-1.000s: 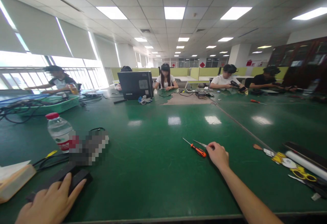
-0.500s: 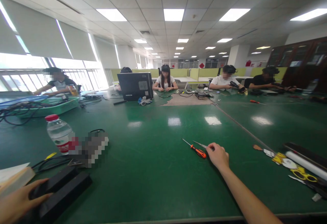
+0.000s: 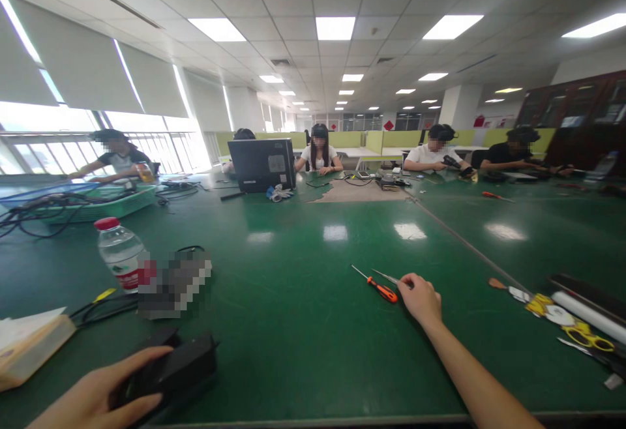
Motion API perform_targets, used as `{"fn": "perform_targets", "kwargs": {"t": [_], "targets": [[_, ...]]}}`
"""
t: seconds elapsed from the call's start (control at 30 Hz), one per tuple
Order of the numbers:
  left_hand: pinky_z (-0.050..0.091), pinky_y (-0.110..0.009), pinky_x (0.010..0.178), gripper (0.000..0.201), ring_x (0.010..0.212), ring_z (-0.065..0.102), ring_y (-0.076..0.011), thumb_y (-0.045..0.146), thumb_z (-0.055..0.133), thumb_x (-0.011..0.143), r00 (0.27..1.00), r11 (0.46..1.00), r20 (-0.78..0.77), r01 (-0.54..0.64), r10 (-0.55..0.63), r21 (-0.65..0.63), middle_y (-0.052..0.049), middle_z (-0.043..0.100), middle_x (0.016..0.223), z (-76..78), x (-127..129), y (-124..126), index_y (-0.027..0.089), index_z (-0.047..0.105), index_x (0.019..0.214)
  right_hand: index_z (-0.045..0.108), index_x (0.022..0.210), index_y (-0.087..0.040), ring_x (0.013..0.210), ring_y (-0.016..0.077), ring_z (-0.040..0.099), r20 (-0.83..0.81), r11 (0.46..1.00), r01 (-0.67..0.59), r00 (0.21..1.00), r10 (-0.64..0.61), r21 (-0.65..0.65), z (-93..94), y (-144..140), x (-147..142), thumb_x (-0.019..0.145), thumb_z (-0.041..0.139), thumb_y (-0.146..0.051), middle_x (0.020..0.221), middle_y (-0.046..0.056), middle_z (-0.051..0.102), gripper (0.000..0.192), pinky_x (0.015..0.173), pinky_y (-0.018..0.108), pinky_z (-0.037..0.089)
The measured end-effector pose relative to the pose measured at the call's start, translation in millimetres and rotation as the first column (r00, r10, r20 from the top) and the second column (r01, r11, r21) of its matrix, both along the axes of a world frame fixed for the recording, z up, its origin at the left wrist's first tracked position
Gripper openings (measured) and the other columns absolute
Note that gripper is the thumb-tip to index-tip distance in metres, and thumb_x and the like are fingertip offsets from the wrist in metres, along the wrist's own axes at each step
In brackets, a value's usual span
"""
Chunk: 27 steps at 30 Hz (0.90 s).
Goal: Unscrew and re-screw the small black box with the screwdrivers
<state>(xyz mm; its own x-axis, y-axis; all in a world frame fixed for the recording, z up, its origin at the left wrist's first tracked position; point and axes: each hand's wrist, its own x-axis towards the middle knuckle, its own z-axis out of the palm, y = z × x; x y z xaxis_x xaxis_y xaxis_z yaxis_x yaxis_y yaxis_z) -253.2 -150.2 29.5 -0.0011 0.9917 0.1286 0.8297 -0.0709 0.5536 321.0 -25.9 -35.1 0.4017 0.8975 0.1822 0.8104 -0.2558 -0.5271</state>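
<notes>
A wide, glossy green tabletop (image 3: 293,344) spreads before you, with your hands at its near side, well apart. At lower left, your left hand (image 3: 110,390) is partly closed, thumb and fingers astride a chunky black block-shaped object (image 3: 190,364) made of two bulky parts; the wide spread seems to suit its thickness. Blur and your palm hide how firm the hold is and whether the block touches the table. To the right of centre, your right hand (image 3: 418,295) is nearly closed, fingertips pinched on the near end of a slim, silver, pointed tool (image 3: 385,277). Its tip faces away from you, probably because the slender shape invites a fingertip pinch. Just left of it lies a screwdriver with an orange-and-black handle and thin metal shaft (image 3: 383,290), pointing roughly the same way, its handle nearest you, perhaps for easy reach. Beyond your left hand stands a clear, red-capped plastic water bottle (image 3: 120,253), beside a dark pixelated object (image 3: 173,285) too obscured to identify. At far right lie yellow-handled scissors (image 3: 589,338), apart from your hands
</notes>
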Motion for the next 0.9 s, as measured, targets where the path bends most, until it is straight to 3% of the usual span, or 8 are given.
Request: {"fn": "perform_targets", "kwargs": {"t": [0.1, 0.17, 0.33, 0.6, 0.73, 0.9], "targets": [[0.043, -0.05, 0.097, 0.033, 0.104, 0.063, -0.0248, 0.065, 0.06, 0.071, 0.999, 0.999, 0.029, 0.032, -0.032, 0.02, 0.033, 0.064, 0.106, -28.0, 1, 9, 0.064, 0.052, 0.103, 0.065, 0.082, -0.026, 0.091, 0.0251, 0.055, -0.006, 1.0, 0.0, 1.0, 0.0, 0.014, 0.1, -1, 0, 0.081, 0.046, -0.037, 0.093, 0.003, 0.067, 0.023, 0.073, 0.035, 0.034], [0.043, -0.049, 0.098, 0.032, 0.104, 0.063, -0.0239, 0.065, 0.059, 0.072, 0.999, 1.0, 0.039, 0.03, -0.03, 0.001, 0.034, 0.063, 0.106, -37.3, -2, 15, 0.064, 0.052, 0.104, 0.065, 0.081, -0.026, 0.091, 0.0251, 0.055, -0.005, 1.0, -0.001, 1.0, 0.001, 0.018, 0.3, -1, -1, 0.081, 0.045, -0.038, 0.092, 0.003, 0.067, 0.023, 0.072, 0.035, 0.034], [0.045, -0.048, 0.096, 0.033, 0.102, 0.064, -0.0242, 0.069, 0.058, 0.07, 1.0, 1.0, 0.004, 0.0, 0.0, -0.016, 0.032, 0.066, 0.101, -36.8, -20, 28, 0.057, 0.055, 0.101, 0.065, 0.081, -0.026, 0.09, 0.0249, 0.055, -0.005, 1.0, 0.001, 1.0, -0.001, 0.022, 0.3, 1, -1, 0.081, 0.045, -0.038, 0.092, 0.003, 0.067, 0.023, 0.072, 0.034, 0.034], [0.048, -0.043, 0.089, 0.038, 0.091, 0.067, -0.0233, 0.071, 0.053, 0.071, 0.995, 0.995, -0.074, -0.066, 0.071, 0.078, 0.025, 0.07, 0.092, -32.8, -41, 33, 0.044, 0.057, 0.098, 0.065, 0.082, -0.026, 0.09, 0.0253, 0.055, -0.004, 1.0, -0.002, 1.0, 0.002, 0.019, 1.7, -1, -2, 0.081, 0.045, -0.038, 0.092, 0.003, 0.067, 0.023, 0.073, 0.035, 0.034], [0.05, -0.041, 0.087, 0.035, 0.095, 0.066, -0.0264, 0.055, 0.061, 0.067, 0.997, 1.0, -0.078, -0.007, 0.009, 0.029, 0.019, 0.071, 0.094, -29.9, -17, 29, 0.041, 0.057, 0.099, 0.065, 0.082, -0.026, 0.09, 0.0255, 0.055, 0.001, 1.0, -0.004, 1.0, 0.004, 0.023, 1.0, -1, -2, 0.081, 0.045, -0.038, 0.092, 0.003, 0.067, 0.024, 0.072, 0.036, 0.034], [0.051, -0.035, 0.089, 0.043, 0.101, 0.063, -0.0282, 0.039, 0.062, 0.072, 0.991, 0.992, -0.069, 0.11, -0.113, -0.058, 0.001, 0.069, 0.107, -22.8, 49, 33, 0.026, 0.058, 0.113, 0.065, 0.082, -0.026, 0.09, 0.026, 0.055, 0.008, 1.0, -0.004, 1.0, 0.004, 0.026, -2.5, 1, 1, 0.081, 0.045, -0.038, 0.093, 0.004, 0.067, 0.023, 0.072, 0.037, 0.035]]}}
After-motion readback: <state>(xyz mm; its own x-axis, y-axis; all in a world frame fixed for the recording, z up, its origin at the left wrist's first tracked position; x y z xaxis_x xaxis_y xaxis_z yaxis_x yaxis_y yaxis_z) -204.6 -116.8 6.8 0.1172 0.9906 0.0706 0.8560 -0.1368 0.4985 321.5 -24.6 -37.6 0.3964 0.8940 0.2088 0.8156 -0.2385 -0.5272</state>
